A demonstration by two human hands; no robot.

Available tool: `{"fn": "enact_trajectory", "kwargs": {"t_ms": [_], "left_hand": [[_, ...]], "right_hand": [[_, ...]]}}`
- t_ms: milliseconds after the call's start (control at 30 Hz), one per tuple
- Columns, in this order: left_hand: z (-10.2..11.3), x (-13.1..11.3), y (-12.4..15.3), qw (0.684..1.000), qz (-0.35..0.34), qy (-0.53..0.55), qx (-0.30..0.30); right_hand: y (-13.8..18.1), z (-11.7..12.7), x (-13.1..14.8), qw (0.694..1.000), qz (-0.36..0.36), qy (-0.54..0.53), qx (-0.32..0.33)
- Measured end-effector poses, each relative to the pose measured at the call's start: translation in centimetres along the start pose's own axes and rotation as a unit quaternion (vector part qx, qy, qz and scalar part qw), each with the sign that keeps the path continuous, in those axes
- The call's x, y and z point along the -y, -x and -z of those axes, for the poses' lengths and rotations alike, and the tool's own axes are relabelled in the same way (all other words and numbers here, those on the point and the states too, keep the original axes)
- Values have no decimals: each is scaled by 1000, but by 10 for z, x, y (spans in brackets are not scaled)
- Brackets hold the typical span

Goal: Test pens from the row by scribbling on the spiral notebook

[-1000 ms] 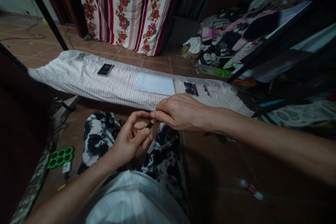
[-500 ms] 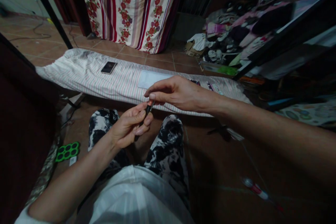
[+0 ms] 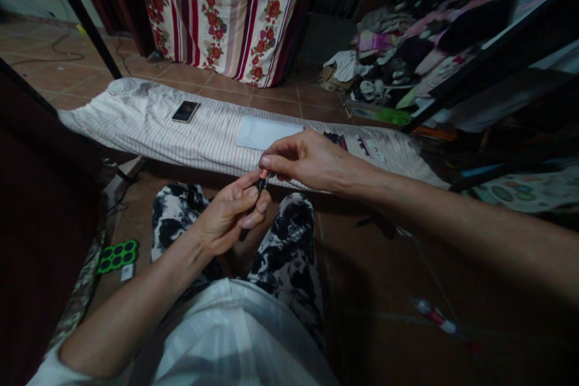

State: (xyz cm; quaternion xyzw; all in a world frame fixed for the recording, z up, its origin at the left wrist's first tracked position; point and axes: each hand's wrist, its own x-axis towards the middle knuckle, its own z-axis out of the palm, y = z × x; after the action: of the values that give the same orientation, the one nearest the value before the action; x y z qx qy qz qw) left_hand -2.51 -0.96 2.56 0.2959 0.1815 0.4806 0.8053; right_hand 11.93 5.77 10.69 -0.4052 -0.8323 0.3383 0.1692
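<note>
My left hand is closed around a slim black pen, held at a slant above my knees. An orange part shows near the pen's upper end, and its dark lower end sticks out below my fingers. My right hand pinches at that upper end with thumb and forefinger; the fingertips partly hide what they grip. Behind the right hand lies a pale blue notebook on the striped cloth, its right part covered by the hand. A row of dark pens is beside it, to the right.
A phone lies on the left of the cloth-covered bench. On the floor are a green six-ring holder at left and a bottle at right. A floral curtain hangs behind. Clothes are piled at the back right.
Both hands have shifted slightly right with the pen. More of the pen's orange part now shows between them, and the right hand stays at its upper end.
</note>
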Motion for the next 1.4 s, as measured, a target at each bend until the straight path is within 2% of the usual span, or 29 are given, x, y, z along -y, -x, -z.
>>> {"fn": "enact_trajectory", "kwargs": {"t_ms": [100, 233, 433, 600, 1000, 1200, 1400], "left_hand": [[-2, 1, -4, 1000, -8, 14, -6], [-4, -4, -9, 999, -5, 44, 3], [1, -10, -10, 998, 36, 51, 27], [3, -8, -6, 996, 63, 51, 22], [4, 1, 3, 994, 68, 73, 50], [2, 6, 0, 998, 51, 29, 3], [-2, 19, -4, 997, 56, -14, -45]], "right_hand": [[-2, 1, -2, 1000, -8, 2, -14], [-7, 5, 1, 995, -58, -74, -16], [-12, 6, -10, 969, -152, -192, -40], [-12, 6, -20, 948, -203, -237, -64], [-2, 11, -48, 892, -260, -352, -115], [8, 8, -61, 869, -271, -389, -142], [16, -7, -68, 836, -217, -483, -140]]}}
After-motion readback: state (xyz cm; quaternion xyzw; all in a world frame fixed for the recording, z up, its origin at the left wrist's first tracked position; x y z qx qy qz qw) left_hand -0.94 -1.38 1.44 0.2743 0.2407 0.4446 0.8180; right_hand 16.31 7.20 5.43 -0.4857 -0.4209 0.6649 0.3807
